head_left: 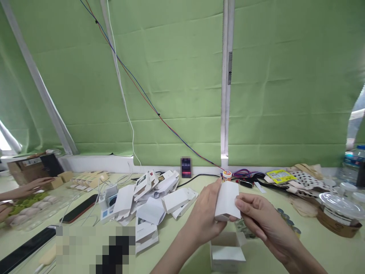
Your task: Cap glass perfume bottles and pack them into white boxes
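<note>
Between my two hands is a small white cardboard box [228, 199], raised above the table. My left hand [205, 209] wraps round its left side, fingers behind it. My right hand [258, 215] pinches its right edge between thumb and fingers. Below them an open white box [228, 253] stands on the table with its flaps up. A clear plastic piece [245, 228], partly hidden by my right hand, lies just behind that box. Several small round-ended items [288, 220] sit to the right of my right hand.
A pile of flattened white boxes [151, 209] lies left of my hands. Phones [80, 208], cables and a power strip [107, 203] are further left. Another person's hand [37, 183] is at the far left. A lidded plastic bowl [339, 209] stands right.
</note>
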The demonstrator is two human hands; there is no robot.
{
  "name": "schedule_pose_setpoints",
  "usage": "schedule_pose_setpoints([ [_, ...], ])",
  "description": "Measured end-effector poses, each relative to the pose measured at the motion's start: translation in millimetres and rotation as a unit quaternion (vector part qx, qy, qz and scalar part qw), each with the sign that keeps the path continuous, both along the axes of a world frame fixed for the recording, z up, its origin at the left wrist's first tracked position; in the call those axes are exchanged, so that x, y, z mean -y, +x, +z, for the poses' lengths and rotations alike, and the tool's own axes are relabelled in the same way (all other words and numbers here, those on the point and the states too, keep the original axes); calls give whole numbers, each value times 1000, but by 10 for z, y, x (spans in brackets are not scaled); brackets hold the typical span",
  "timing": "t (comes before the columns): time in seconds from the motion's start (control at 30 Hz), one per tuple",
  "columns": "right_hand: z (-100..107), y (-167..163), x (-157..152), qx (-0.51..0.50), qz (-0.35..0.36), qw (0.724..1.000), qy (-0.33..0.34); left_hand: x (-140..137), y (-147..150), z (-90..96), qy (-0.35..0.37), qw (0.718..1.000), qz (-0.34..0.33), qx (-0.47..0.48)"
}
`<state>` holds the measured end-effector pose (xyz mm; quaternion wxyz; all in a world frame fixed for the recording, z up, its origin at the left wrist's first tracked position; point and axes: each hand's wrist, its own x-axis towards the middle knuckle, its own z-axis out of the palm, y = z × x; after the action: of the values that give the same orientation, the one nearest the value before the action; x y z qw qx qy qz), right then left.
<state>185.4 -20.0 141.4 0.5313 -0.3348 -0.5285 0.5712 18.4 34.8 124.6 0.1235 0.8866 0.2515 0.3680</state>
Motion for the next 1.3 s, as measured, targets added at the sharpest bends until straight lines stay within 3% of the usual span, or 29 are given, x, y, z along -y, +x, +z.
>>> schedule_pose_setpoints([
  [0.1, -4, 17, 6, 39, -5, 999, 16, 3, -31, 62, -89, 995, -30, 42],
  [0.17, 6, 56, 17, 92, -64, 991, 76, 11, -74, 125, -149, 986, -56, 57],
  [0.27, 45, 141, 56, 193, -176, 938, 228, 21, -153, 222, -242, 963, -108, 46],
  [0.37, 88, 219, 97, 259, -187, 896, 309, 27, -199, 282, -289, 943, -165, 25],
  [0.53, 89, 232, 97, 303, -49, 900, 309, 41, -164, 268, -306, 919, -249, 7],
  [0.67, 45, 173, 61, 260, -82, 919, 285, 29, -125, 189, -366, 911, -173, 76],
  [0.73, 21, 145, 40, 247, -112, 922, 277, 23, -105, 162, -355, 923, -96, 115],
  [0.87, -39, 101, 2, 240, -127, 923, 274, 49, -55, 149, -259, 958, 19, 120],
  [1.07, -65, 82, 8, 286, -166, 906, 266, 55, -27, 130, -226, 971, -8, 74],
  [1.3, -62, 46, 0, 289, -148, 879, 348, 38, 3, 62, -157, 986, -6, 47],
])
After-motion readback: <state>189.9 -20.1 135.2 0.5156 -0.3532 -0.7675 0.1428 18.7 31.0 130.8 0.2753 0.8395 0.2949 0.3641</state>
